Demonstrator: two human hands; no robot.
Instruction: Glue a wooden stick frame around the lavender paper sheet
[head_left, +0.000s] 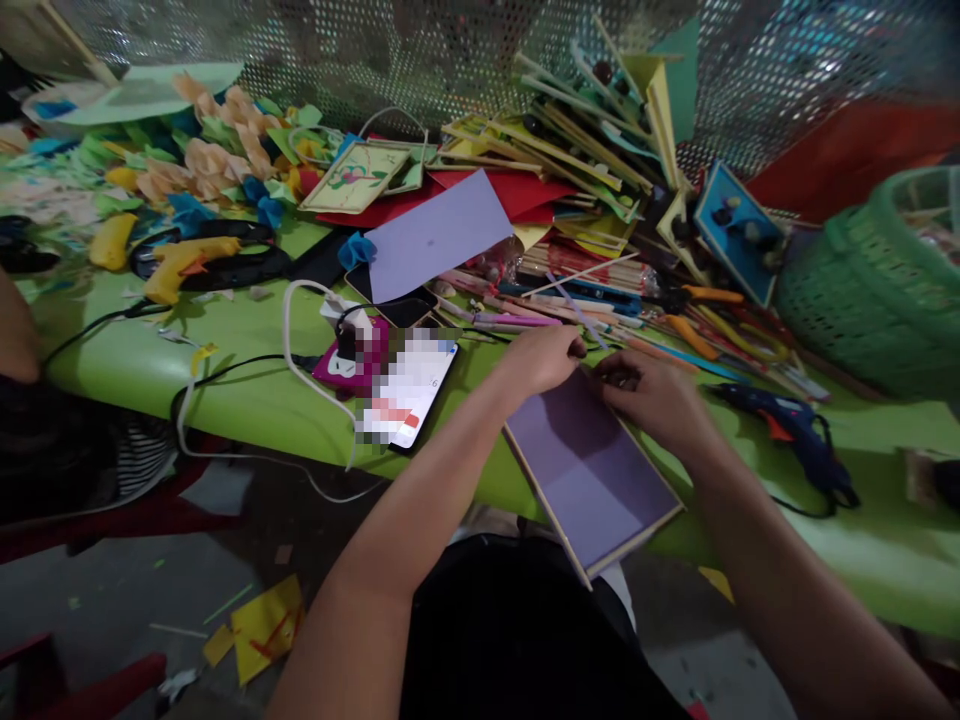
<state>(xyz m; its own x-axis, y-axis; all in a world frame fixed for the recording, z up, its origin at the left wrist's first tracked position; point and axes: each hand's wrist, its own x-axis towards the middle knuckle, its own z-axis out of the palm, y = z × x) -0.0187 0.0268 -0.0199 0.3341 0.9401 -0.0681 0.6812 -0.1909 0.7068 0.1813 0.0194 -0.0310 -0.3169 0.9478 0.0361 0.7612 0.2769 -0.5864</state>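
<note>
A purple rectangular panel [592, 470], edged with thin wooden sticks, lies tilted at the front of the green table, its near corner sticking out past the edge over my lap. My left hand [546, 357] is closed at the panel's far left corner, fingers curled under. Just across from it, my right hand [651, 392] is closed in a pinch at the far right corner. Whatever sits between the fingertips of either hand is too small or hidden to make out. Beyond my hands lies a narrow purple strip [577, 310] among several sticks.
Left of my arm are a lit phone [420, 385] and a magenta power strip [352, 360] with cables. A blue glue gun [802, 430] lies right; a yellow one [184, 265] lies left. Purple paper [442, 235], stick-framed panels and a green basket [847, 290] stand behind.
</note>
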